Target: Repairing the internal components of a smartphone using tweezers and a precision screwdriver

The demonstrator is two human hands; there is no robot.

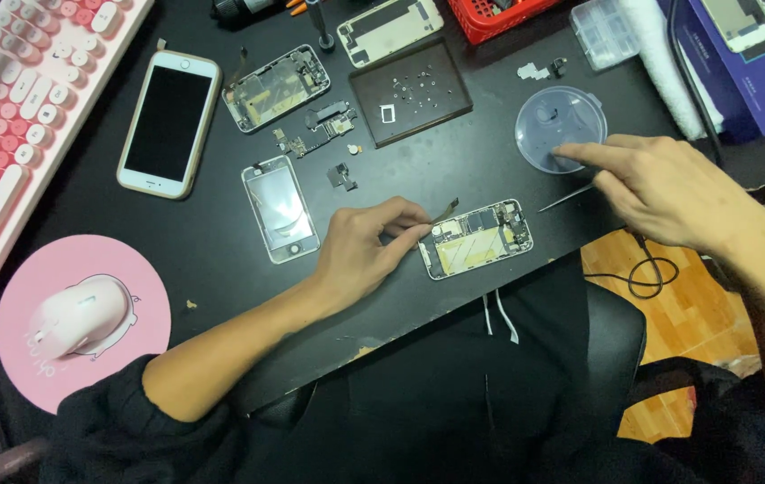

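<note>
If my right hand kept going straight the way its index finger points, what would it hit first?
The right hand points left and slightly up, its fingertip already on the near rim of the clear round plastic dish. Going on, it would likely slide into that dish before anything else.

Two opened phone bodies (477, 238) (276, 88), one whole phone (168, 123), one keyboard (24, 116), one mouse (82, 314).
</note>
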